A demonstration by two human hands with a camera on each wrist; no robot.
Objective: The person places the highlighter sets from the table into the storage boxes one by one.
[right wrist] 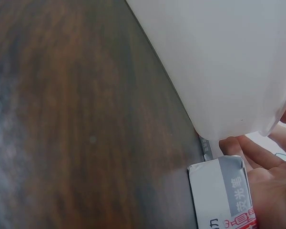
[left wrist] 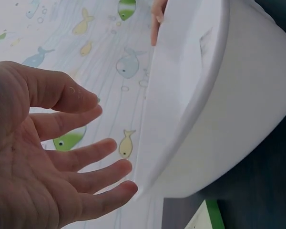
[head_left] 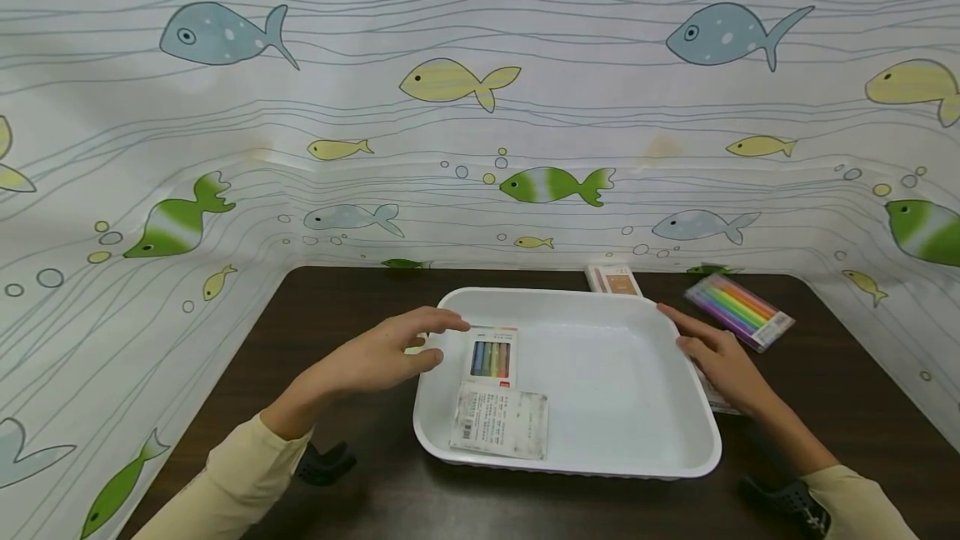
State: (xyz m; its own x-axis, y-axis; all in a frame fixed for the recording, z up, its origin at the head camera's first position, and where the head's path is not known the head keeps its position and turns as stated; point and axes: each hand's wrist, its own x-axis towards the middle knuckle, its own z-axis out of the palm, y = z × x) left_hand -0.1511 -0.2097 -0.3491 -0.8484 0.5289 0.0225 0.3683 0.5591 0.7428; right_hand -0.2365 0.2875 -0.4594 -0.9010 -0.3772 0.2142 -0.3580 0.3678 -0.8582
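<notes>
A white plastic tray [head_left: 600, 390] stands on the dark table. My left hand [head_left: 382, 352] hovers by its left rim, fingers spread and loosely bent, with nothing between them; the left wrist view shows the same hand [left wrist: 62, 152] beside the tray's outer wall [left wrist: 243, 105]. At the right rim, my right hand [head_left: 723, 365] holds the tray, thumb at the rim and fingers on the outside. In the tray's left part lie a small box of colored sticks [head_left: 491, 359] and a white printed pack [head_left: 501, 422], its edge over the box.
A white highlighter box [right wrist: 221, 193] lies beside the right hand, partly hidden in the head view. A rainbow-colored pen pack [head_left: 738, 311] rests at the right, and another white box [head_left: 613, 280] lies behind the tray. Fish-patterned cloth [head_left: 450, 132] encloses the table [head_left: 337, 298].
</notes>
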